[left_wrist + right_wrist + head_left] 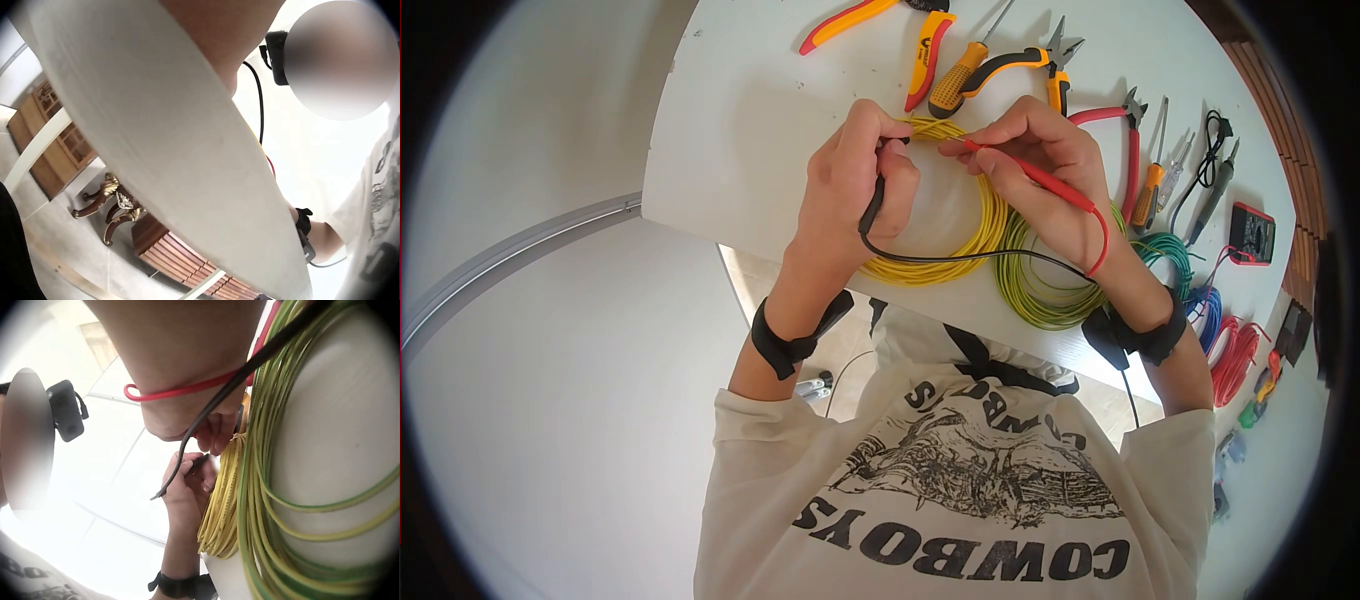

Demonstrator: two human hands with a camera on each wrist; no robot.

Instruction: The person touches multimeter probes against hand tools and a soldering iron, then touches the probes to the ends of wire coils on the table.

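My left hand (870,160) grips a black test probe (872,205), tip up against the far side of a yellow wire coil (980,235). My right hand (1040,150) pinches a red test probe (1030,175), its tip pointing left at the same spot on the coil. The black lead (960,257) runs across the coil; the red lead (1100,245) loops by my right wrist. In the right wrist view the yellow coil (222,506) and a green-yellow coil (281,456) fill the right side, with the left hand (187,481) beyond them.
A green-yellow coil (1050,285) overlaps the yellow one. Orange-handled pliers (930,55), a screwdriver (960,75), cutters (1050,70) and red pliers (1125,140) lie along the white table (740,130). A multimeter (1252,232) and green, blue and red coils sit at right.
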